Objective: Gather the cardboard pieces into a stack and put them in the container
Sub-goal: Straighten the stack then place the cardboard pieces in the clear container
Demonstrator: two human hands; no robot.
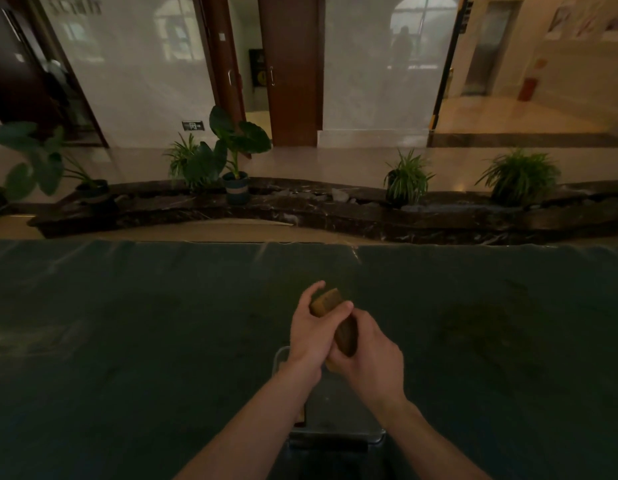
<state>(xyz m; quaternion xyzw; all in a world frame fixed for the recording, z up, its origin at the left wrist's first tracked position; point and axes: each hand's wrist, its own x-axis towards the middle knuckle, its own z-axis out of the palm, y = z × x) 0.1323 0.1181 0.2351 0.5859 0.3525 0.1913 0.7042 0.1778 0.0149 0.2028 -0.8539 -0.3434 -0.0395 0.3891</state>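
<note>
A brown stack of cardboard pieces (335,317) is held on edge between both hands above the dark green table. My left hand (311,327) grips its far end with thumb and fingers around the top. My right hand (366,355) wraps the near end from the right. Directly below the hands stands a clear plastic container (338,427), partly hidden by my forearms. Inside the container, a small brownish item (302,415) shows at its left wall.
The table is covered with a dark green cloth (145,341) that reaches to its far edge. Beyond it runs a dark marble planter ledge (318,209) with several potted plants (236,157). Glass walls and wooden doors stand behind.
</note>
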